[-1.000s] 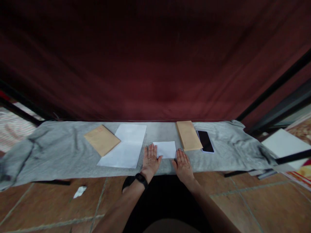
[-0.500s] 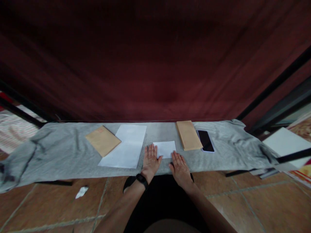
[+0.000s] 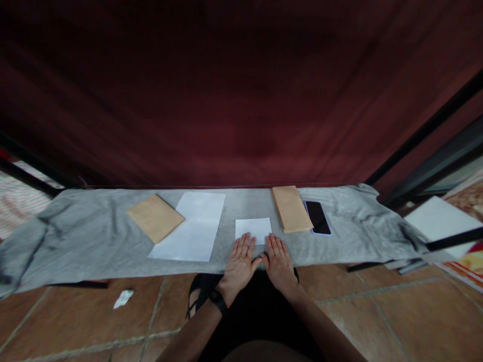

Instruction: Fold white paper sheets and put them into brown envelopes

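A small white folded paper lies on the grey cloth in front of me. My left hand, with a dark band at the wrist, rests flat, its fingertips over the paper's near edge. Flat beside it, my right hand touches the paper's lower right corner. Both thumbs point inward and nearly meet. Neither hand grips anything. To the left is a larger white sheet, partly under a brown envelope. Right of the small paper lies a stack of brown envelopes.
A phone lies just right of the envelope stack. Behind the cloth hangs a dark red curtain. Black metal bars stand at the right. A crumpled white scrap is on the tiled floor.
My left hand has slid from the small paper's left side to its near edge, closer to my right hand. My right hand has barely moved. The view has shifted slightly.
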Available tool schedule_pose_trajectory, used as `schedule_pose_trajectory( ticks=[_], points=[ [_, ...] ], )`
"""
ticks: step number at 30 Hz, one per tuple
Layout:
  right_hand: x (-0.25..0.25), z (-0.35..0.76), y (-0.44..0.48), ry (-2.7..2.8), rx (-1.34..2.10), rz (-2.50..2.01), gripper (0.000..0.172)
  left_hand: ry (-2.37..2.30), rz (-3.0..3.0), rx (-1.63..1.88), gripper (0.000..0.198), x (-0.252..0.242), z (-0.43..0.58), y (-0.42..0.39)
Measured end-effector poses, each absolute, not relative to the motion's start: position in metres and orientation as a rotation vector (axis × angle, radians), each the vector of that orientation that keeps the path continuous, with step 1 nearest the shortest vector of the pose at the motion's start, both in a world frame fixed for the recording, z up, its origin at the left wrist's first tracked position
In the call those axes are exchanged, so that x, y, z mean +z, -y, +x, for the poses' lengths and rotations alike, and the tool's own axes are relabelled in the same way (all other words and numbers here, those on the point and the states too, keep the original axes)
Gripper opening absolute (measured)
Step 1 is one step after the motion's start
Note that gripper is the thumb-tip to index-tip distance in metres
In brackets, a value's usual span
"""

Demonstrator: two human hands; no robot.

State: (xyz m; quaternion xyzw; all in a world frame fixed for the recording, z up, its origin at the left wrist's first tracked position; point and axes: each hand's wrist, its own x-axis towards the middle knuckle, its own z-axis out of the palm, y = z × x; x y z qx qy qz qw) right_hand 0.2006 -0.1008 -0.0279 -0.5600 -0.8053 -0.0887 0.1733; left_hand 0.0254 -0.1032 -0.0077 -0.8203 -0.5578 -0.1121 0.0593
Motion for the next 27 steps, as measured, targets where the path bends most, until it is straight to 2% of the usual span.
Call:
schedule_pose_trajectory(
  ticks=[3, 9, 16, 27],
  points=[
    [-0.026, 0.2, 0.101, 2.275, -0.242, -1.598, 0.057, 1.72, -2.457, -0.342, 0.076, -0.011, 0.015, 0.107],
    [-0.029, 0.201, 0.101, 2.271, -0.213, -1.581, 0.058, 1.783, -2.414, -0.288, 0.079, -0.01, 0.004, 0.113],
    [-0.032, 0.204, 0.1, 2.275, -0.2, -1.555, 0.058, 1.776, -2.413, -0.238, 0.075, -0.003, 0.009, 0.115],
    [-0.015, 0.187, 0.098, 2.422, -0.066, -1.431, 0.047, 1.783, -2.417, -0.206, 0.07, 0.003, 0.01, 0.116]
  ],
)
